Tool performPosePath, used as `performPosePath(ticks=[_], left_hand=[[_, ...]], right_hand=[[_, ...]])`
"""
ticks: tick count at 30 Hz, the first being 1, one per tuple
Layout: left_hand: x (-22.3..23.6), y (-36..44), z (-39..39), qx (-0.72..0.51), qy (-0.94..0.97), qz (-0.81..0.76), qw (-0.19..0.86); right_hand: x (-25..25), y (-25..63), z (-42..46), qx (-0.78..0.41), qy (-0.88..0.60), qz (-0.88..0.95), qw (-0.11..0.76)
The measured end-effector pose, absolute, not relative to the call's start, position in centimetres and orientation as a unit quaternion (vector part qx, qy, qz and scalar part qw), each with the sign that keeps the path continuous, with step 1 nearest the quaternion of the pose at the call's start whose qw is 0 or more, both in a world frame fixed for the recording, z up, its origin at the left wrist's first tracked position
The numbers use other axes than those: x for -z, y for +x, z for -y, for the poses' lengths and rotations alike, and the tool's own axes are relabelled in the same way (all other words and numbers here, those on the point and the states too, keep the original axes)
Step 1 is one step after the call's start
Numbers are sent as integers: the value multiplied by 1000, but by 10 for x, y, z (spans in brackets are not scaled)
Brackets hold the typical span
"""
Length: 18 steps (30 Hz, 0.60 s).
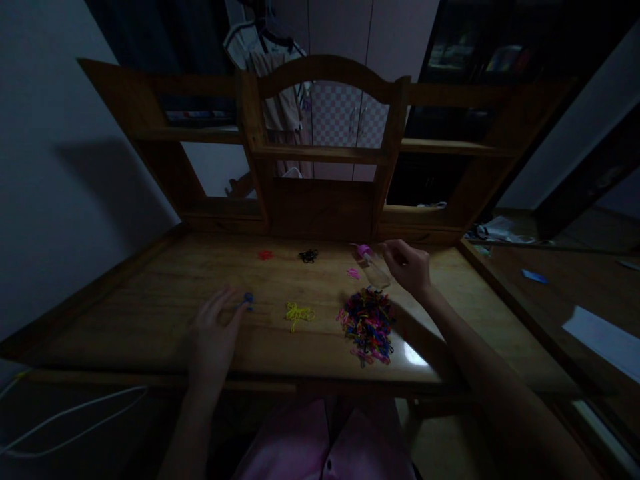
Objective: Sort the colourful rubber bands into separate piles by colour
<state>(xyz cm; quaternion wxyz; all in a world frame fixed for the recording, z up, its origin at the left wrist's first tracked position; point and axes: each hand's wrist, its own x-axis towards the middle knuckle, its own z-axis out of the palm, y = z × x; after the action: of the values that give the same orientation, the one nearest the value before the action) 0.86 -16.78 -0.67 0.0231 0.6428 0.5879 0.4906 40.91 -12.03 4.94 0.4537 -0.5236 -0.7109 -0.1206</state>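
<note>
My left hand [214, 327] hovers low over the left of the desk. Its fingers are apart and slightly blurred, with the thumb tip beside a small clump of blue elastic bands [249, 300]. On the right, my right hand [407, 267] is closed, fingers curled together beside a clear bottle [376, 273] with a pink top; what it pinches, if anything, cannot be made out. Below that hand lies a large mixed heap of colourful elastic bands [369, 325]. Smaller groups are yellow bands [299, 315], black bands [309, 255], red bands [265, 255] and pink bands [353, 273].
The wooden desk [165, 287] carries a shelf unit [320, 155] along its back edge. To the right stands another wooden surface with white paper [605, 340] and a small blue packet [534, 275]. A white cable [75, 415] hangs at the lower left.
</note>
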Motion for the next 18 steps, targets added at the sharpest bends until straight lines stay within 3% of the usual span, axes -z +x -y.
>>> performPosePath(ticks=[3,11,18], left_hand=[[-13,36,186,-498,661,-561,22],[-28,157,219,-377,824,-363,217],[-24,188,202,-301,863,-370,164]], right_hand=[[-46,411,123,120,-538,682,481],[-35,423,123,117,-562,689,442],[-31,417,122,94,-560,689,451]])
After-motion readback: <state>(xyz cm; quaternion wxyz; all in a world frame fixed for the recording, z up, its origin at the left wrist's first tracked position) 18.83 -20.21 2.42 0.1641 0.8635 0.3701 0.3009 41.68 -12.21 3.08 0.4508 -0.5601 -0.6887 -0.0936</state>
